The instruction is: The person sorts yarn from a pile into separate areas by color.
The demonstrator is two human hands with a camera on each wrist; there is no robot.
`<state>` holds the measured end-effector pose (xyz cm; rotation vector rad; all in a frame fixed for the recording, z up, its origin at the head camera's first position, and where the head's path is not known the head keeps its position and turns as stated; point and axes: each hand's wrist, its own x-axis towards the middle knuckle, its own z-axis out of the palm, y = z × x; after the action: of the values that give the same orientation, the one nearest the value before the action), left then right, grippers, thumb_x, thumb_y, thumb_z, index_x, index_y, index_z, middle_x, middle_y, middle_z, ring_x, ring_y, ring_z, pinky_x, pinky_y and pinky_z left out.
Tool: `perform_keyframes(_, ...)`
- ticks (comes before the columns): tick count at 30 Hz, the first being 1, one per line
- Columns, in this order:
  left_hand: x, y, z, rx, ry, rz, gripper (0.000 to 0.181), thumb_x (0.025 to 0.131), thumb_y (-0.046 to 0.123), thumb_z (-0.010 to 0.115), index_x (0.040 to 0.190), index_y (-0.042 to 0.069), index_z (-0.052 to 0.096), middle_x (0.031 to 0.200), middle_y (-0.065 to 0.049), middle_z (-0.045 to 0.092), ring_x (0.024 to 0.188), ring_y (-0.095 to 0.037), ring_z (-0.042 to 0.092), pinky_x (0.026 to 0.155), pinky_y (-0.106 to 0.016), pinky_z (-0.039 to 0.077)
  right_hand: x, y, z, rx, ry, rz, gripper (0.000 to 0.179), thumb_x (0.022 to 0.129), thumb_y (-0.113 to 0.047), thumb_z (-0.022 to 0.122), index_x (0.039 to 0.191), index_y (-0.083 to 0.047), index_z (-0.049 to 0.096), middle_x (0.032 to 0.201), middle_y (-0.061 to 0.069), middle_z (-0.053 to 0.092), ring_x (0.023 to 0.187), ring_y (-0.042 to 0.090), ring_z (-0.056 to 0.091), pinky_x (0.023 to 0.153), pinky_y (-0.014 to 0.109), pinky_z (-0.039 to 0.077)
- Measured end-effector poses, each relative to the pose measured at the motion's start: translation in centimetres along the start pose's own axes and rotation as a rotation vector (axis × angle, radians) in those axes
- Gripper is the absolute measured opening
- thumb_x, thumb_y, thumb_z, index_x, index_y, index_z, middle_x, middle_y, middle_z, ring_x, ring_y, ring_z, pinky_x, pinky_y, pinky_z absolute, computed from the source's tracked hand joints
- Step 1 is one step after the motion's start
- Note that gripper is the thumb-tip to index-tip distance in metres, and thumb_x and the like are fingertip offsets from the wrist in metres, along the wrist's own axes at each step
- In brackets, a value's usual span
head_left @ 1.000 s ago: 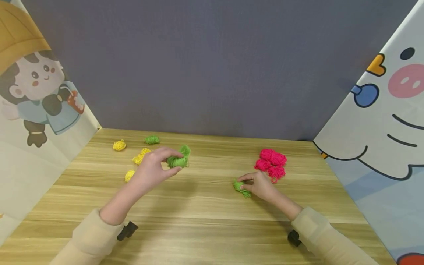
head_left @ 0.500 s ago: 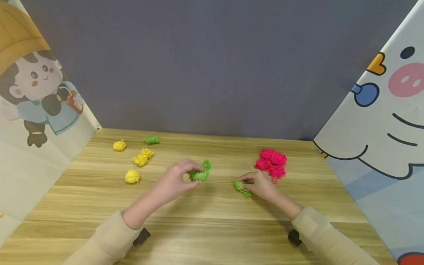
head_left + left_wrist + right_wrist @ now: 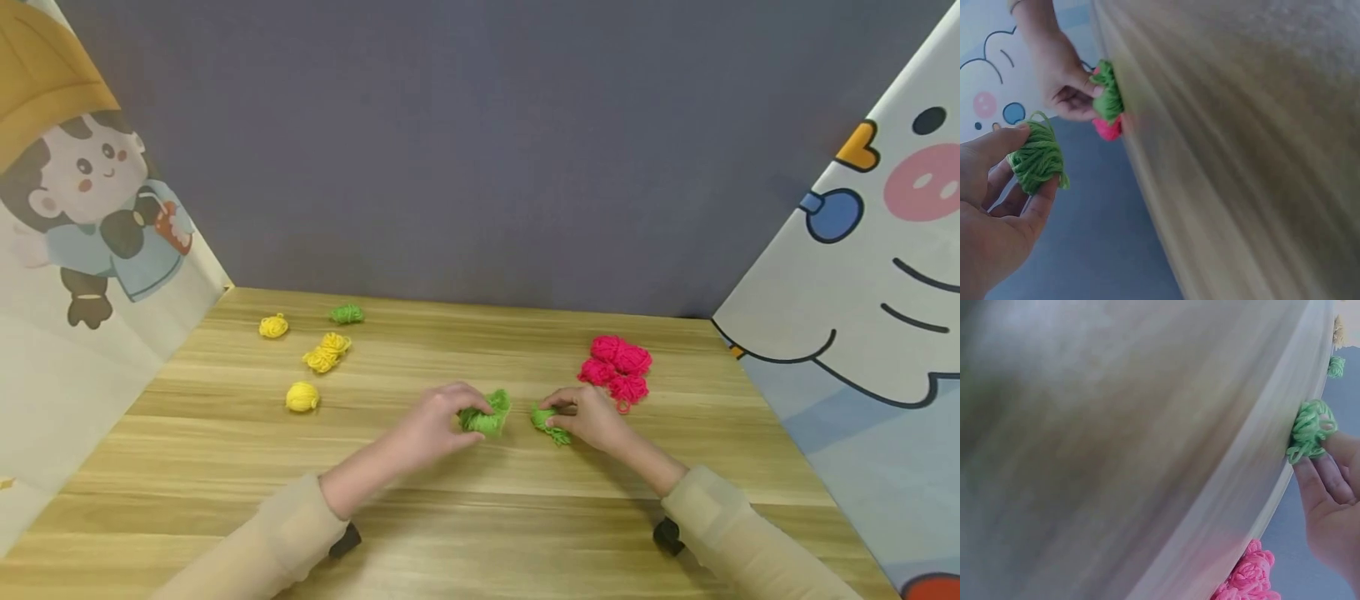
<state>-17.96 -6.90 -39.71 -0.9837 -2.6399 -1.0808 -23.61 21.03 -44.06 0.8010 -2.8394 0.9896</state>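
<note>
1. The left hand [image 3: 435, 425] has come rightward, pinching the left skein [image 3: 483, 423] between thumb and fingers, seemingly just off the table [image 3: 450, 533] (a loose loop pokes out of it).
2. The right hand [image 3: 592, 417] grips the right skein [image 3: 539, 418] against the table, as it did a second ago. The hands are apart, with only a narrow gap between their skeins, so the work looks to be at a stage where these greens are close but not touching.
3. The yellows [image 3: 326, 353], partly covered by the left arm a second ago, now show whole.
4. The pinks [image 3: 618, 358] behind the right hand, and the far skein [image 3: 347, 314], lie unmoved.
</note>
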Motion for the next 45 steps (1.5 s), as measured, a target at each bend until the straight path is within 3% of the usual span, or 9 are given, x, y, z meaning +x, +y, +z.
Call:
perform_keyframes(6, 0.5, -0.6, 1.3, -0.019, -0.06, -0.072, 0.032, 0.075, 0.013, 0.078, 0.105, 0.012, 0.068, 0.109, -0.001, 0.065, 0.1, -0.014, 0.06, 0.089, -0.026, 0.051, -0.1, 0.2, 0.1, 0.01, 0.005, -0.035, 0.02, 0.076, -0.01, 0.078, 0.095, -0.012, 0.072, 0.097, 0.003, 0.072, 0.093, 0.022, 0.068, 0.081, 0.034, 0.056)
perform_keyframes(15, 1.4, -0.9, 2.6, -0.044, -0.097, -0.119, 0.03, 0.071, 0.008, 0.08, 0.099, 0.007, 0.07, 0.105, -0.008, 0.066, 0.1, -0.022, 0.061, 0.09, -0.035, 0.051, 0.1, 0.1, 0.0, 0.013, 0.005, -0.026, 0.028, 0.074, -0.01, 0.079, 0.098, -0.01, 0.065, 0.097, 0.002, 0.07, 0.093, 0.022, 0.067, 0.083, 0.037, 0.055)
perform_keyframes(23, 2.5, -1.3, 3.7, -0.059, -0.16, -0.143, 0.028, 0.071, 0.01, 0.081, 0.097, 0.009, 0.071, 0.1, -0.004, 0.068, 0.094, -0.016, 0.061, 0.085, -0.027, 0.051, 0.0, 0.1, -0.1, 0.012, -0.008, -0.025, 0.024, 0.074, -0.011, 0.079, 0.096, -0.01, 0.068, 0.095, 0.001, 0.071, 0.093, 0.021, 0.067, 0.084, 0.038, 0.055)
perform_keyframes(29, 3.1, -1.5, 4.5, -0.102, -0.221, -0.162, 0.028, 0.069, 0.009, 0.081, 0.095, 0.01, 0.071, 0.097, -0.002, 0.07, 0.094, -0.015, 0.062, 0.087, -0.027, 0.05, 0.0, 0.1, -0.1, 0.014, -0.009, -0.028, 0.023, 0.074, -0.011, 0.079, 0.094, -0.011, 0.069, 0.093, 0.001, 0.071, 0.092, 0.021, 0.068, 0.084, 0.038, 0.055)
perform_keyframes(38, 3.7, -1.3, 4.9, -0.14, -0.256, -0.216, 0.029, 0.068, 0.008, 0.082, 0.095, 0.009, 0.071, 0.097, -0.002, 0.07, 0.092, -0.013, 0.062, 0.086, -0.023, 0.049, 0.0, 0.2, -0.1, 0.025, -0.01, -0.025, 0.022, 0.074, -0.01, 0.079, 0.094, -0.011, 0.069, 0.093, 0.001, 0.071, 0.092, 0.021, 0.067, 0.086, 0.04, 0.054)
perform_keyframes(45, 4.0, -1.1, 4.9, -0.16, -0.265, -0.246, 0.033, 0.068, 0.011, 0.083, 0.098, 0.007, 0.07, 0.098, -0.003, 0.07, 0.094, -0.015, 0.063, 0.09, -0.028, 0.05, 0.1, 0.1, -0.2, 0.024, -0.007, -0.022, 0.022, 0.074, -0.009, 0.079, 0.093, -0.011, 0.069, 0.093, 0.001, 0.071, 0.092, 0.021, 0.068, 0.087, 0.041, 0.054)
